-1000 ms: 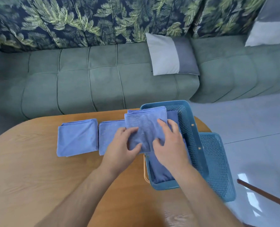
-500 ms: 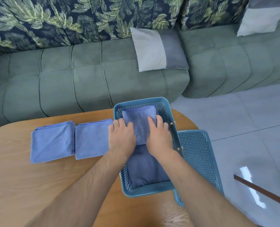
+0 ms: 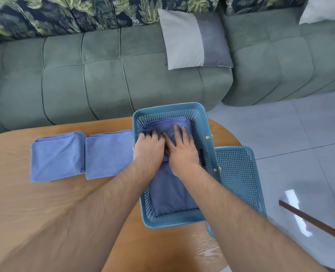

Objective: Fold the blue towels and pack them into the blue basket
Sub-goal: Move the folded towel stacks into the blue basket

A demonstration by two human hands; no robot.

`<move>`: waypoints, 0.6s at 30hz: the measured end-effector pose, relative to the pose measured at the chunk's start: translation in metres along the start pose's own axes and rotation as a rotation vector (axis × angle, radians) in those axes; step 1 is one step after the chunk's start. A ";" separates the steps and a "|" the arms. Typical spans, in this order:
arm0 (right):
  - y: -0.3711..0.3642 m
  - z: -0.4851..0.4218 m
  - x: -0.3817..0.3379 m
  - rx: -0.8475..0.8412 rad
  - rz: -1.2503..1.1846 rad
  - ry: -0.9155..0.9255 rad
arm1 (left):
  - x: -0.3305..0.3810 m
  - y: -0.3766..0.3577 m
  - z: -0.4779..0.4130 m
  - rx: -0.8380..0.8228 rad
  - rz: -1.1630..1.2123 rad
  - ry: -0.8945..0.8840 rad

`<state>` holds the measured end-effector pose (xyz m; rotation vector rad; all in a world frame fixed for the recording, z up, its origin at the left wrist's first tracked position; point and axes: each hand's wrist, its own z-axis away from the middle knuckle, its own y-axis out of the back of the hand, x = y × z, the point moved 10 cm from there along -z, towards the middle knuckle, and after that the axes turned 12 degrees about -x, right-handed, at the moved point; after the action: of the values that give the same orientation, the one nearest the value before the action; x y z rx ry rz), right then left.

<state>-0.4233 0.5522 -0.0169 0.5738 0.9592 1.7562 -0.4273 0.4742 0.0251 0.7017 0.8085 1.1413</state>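
**Far towel (image 3: 163, 122).** Folded blue towel, far half of the blue basket (image 3: 168, 107), lying flat with stacked fold edges showing along its far side. Both hands are on top of it.

**Near towel (image 3: 172, 193).** Folded, darker blue, fills the near half of the same basket; its far end runs under the wrists.

**Left hand (image 3: 148, 149).** Palm down on the far towel's left part, fingers laid out on the cloth, gripping nothing.

**Right hand (image 3: 182, 150).** Palm down just beside the left hand, fingers straight and spread on the towel, gripping nothing.

**Blue basket.** Perforated plastic, rectangular, upright at the right end of the tabletop (image 3: 35, 203), long axis running away from the person.

**Tabletop towels.** Two folded blue towels side by side, left of the basket: the inner towel (image 3: 108, 154) touches the basket wall, the outer towel (image 3: 58, 156) is just beside it.

**Perforated panel (image 3: 239, 173).** Blue, same lattice, against the basket's right side, reaching past the tabletop edge.

**Surroundings.** Wood-grain tabletop; green sofa (image 3: 84, 81) with leaf-print back; two-tone grey cushion (image 3: 194, 40); pale tiled floor (image 3: 290, 124).
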 end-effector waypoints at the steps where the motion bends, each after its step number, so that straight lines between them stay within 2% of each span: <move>1: 0.004 0.004 0.000 -0.027 -0.005 -0.006 | 0.000 0.001 0.001 0.002 0.007 -0.007; 3: 0.020 0.015 0.000 -0.015 -0.032 -0.015 | -0.002 0.003 0.008 0.023 0.029 -0.036; 5: 0.040 0.031 -0.003 0.061 -0.097 -0.020 | -0.012 0.014 0.025 0.133 0.078 -0.055; 8: 0.080 0.065 -0.018 0.355 -0.166 -0.016 | -0.043 0.033 0.060 0.406 0.247 -0.028; 10: 0.097 0.080 -0.041 0.458 -0.194 0.039 | -0.064 0.033 0.080 0.481 0.326 -0.004; 15: 0.113 0.077 -0.124 0.461 -0.195 0.164 | -0.127 -0.010 0.107 0.435 0.383 0.098; 18: 0.098 0.059 -0.179 0.326 -0.147 0.237 | -0.170 -0.053 0.116 0.349 0.412 0.183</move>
<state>-0.3654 0.3896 0.1066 0.4906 1.4342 1.5693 -0.3380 0.2876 0.0761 1.1013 1.0638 1.4659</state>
